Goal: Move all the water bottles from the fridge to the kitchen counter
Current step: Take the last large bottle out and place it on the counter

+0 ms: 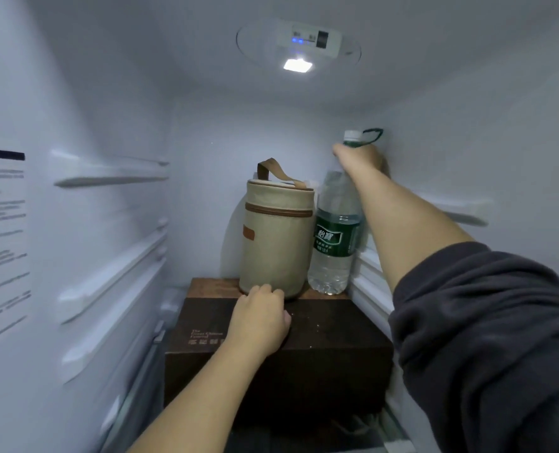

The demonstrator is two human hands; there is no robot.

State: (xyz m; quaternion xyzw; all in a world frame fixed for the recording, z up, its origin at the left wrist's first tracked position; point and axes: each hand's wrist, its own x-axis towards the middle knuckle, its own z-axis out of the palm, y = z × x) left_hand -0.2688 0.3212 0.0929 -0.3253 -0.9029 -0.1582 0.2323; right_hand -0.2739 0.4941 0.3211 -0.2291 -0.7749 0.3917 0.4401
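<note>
A tall clear water bottle [334, 237] with a green label, white cap and green carry loop stands upright on a dark brown box [320, 335] at the back right of the fridge. My right hand [360, 156] grips the bottle's neck just below the cap. My left hand [258, 318] rests on top of the box with its fingers curled, right in front of a beige cylindrical bag [276, 237]. It holds nothing.
The beige zip bag with a brown strap stands touching the bottle's left side. White fridge walls with shelf rails close in on both sides. A lamp [298, 65] shines from the ceiling. A printed sticker [0, 237] covers the left wall.
</note>
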